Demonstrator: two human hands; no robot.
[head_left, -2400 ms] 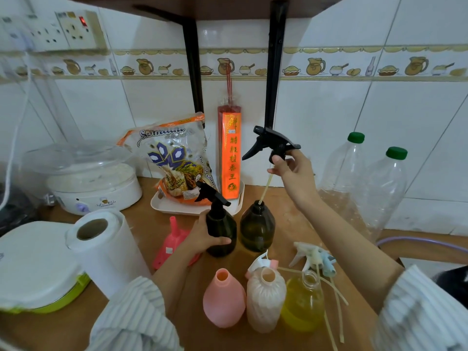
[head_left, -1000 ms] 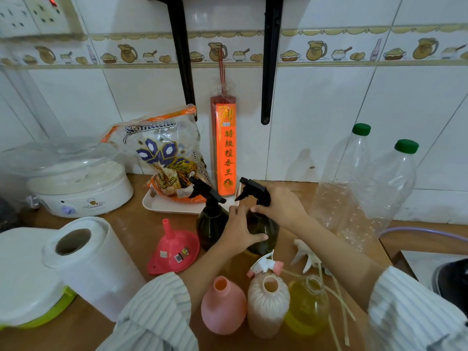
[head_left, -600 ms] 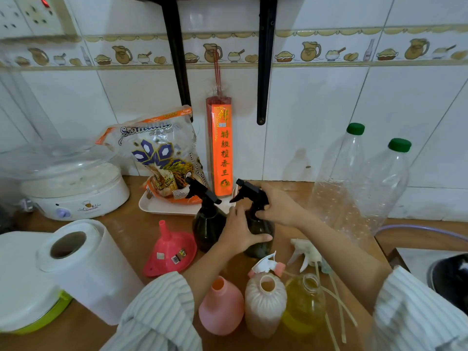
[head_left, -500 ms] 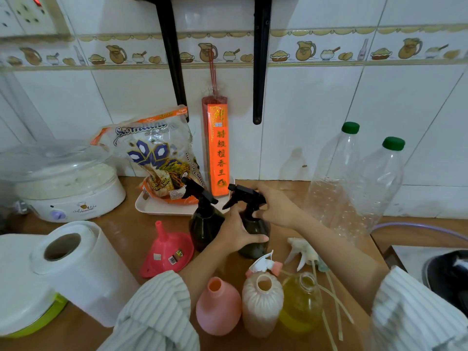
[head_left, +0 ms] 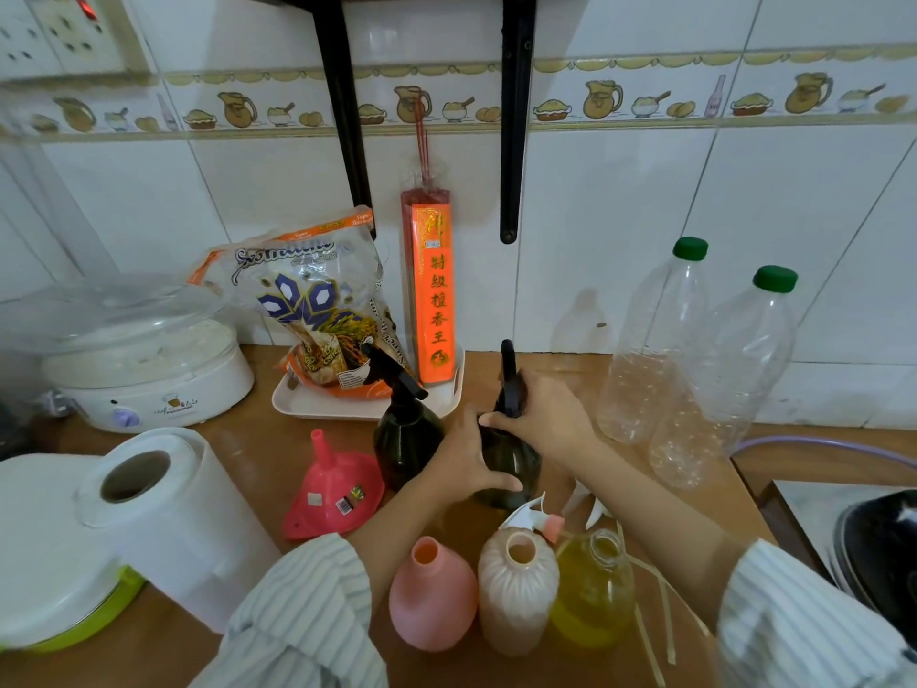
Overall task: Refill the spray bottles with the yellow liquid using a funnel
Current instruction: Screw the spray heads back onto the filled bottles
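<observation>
Two dark green spray bottles stand mid-counter. My left hand [head_left: 466,461] grips the body of the right dark bottle [head_left: 516,469], while my right hand [head_left: 541,414] grips its black spray head [head_left: 511,384] at the neck. The left dark bottle [head_left: 404,437] stands beside it with its sprayer on. A pink funnel [head_left: 335,489] lies upside down to the left. In front stand three open bottles: a pink bottle [head_left: 431,593], a ribbed beige bottle [head_left: 516,593] and a clear bottle of yellow liquid [head_left: 593,593]. Loose white spray heads [head_left: 533,513] with tubes lie behind them.
A paper towel roll [head_left: 168,513] stands at the front left, beside a white appliance with green rim [head_left: 44,563]. A steamer [head_left: 134,360], a tray [head_left: 317,404] with a rice bag and an orange incense pack sit at the back. Two empty clear bottles [head_left: 694,360] stand right.
My right hand lowered the black spray head with its tube into the right dark bottle. My left hand moved from the left bottle to this one, and the head has turned on the neck.
</observation>
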